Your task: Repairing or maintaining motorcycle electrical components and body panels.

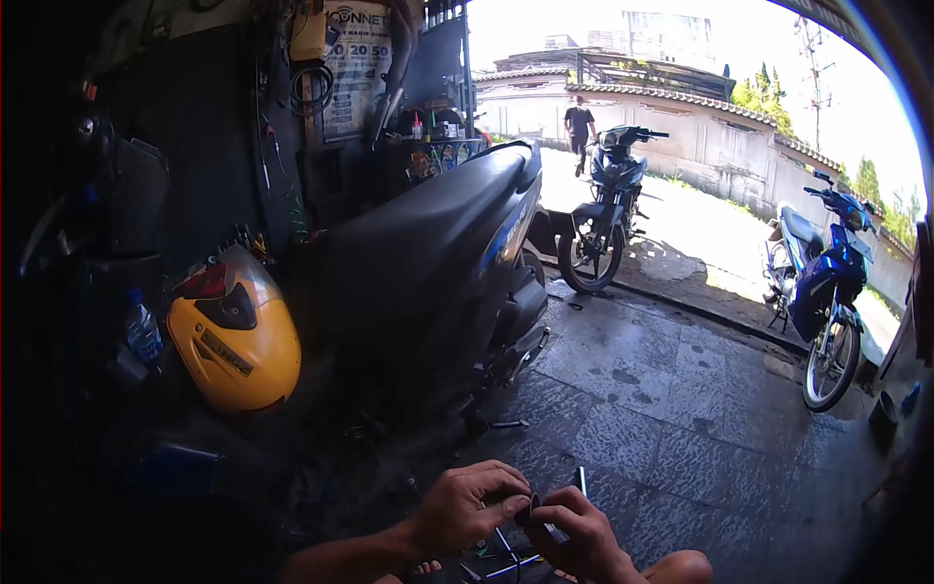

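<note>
Low in the head view, my left hand (470, 503) and my right hand (576, 531) meet in front of me. Between their fingertips they pinch a small, dark, rounded part (527, 510); its exact kind is too small to make out. Both hands have curled fingers pressed on it. Below them on the ground lie several thin metal tools (514, 566). A bright metal rod (582, 478) sticks up just beyond my right hand, partly hidden by it.
A dark scooter (428, 209) stands ahead, with a yellow helmet (243, 341) to its left. A water bottle (142, 329) is farther left. Outside are a dark motorcycle (605, 200) and a blue motorcycle (827, 273). A person (580, 127) is near the wall.
</note>
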Demonstrator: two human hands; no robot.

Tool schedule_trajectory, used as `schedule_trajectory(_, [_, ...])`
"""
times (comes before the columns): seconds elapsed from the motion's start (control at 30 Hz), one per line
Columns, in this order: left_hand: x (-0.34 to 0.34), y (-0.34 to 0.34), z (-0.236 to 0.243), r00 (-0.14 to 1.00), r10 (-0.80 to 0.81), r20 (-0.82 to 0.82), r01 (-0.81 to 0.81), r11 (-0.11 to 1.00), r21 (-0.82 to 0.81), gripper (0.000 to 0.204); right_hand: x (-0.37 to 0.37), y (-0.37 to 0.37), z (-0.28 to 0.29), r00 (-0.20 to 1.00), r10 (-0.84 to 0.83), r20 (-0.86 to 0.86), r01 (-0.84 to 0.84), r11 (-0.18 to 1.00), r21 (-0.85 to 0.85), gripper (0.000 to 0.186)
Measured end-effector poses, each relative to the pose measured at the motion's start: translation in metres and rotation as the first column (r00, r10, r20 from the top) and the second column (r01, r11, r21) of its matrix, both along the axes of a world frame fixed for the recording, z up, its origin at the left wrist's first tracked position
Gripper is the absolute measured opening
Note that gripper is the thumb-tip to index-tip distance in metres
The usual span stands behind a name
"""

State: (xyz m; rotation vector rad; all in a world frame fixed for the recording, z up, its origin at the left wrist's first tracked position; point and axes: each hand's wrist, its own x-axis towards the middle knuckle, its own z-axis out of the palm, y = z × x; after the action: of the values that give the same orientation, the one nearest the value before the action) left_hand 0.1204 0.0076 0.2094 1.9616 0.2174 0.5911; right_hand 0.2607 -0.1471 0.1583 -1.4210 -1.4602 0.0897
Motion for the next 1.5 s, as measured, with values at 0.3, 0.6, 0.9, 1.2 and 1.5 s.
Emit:
schedule_trajectory(0.3, [-0.002, -0.011, 0.005, 0.988, -0.129, -0.086, 0.128, 0.992, -0.012, 0.015, 0.014, -0.024, -0.009, 0.996, 0.049, 0.076, -0.052, 0.998, 0.033, 0.028])
schedule_trajectory(0.6, [0.001, 0.002, -0.022, 0.989, -0.039, 0.145, -0.003, 0.96, 0.279, 0.013, -0.004, -0.002, -0.02, 0.353, 0.24, -0.904, -0.216, 0.961, 0.171, 0.053])
schedule_trajectory(0.9, [0.001, 0.008, -0.054, 0.969, 0.049, 0.244, -0.128, 0.939, 0.319, 0.02, -0.004, 0.008, -0.037, 0.355, 0.177, -0.918, -0.232, 0.968, 0.097, 0.031])
schedule_trajectory(1.2, [-0.016, 0.005, -0.05, 0.988, 0.147, -0.046, -0.153, 0.973, -0.174, 0.015, -0.02, 0.02, -0.047, 0.874, 0.105, -0.474, -0.078, 0.994, 0.077, 0.037])
schedule_trajectory(1.5, [-0.022, 0.037, -0.079, 0.994, 0.111, 0.003, -0.109, 0.978, 0.179, 0.013, -0.031, 0.041, -0.05, 0.768, -0.018, -0.64, -0.127, 0.976, -0.179, 0.031])
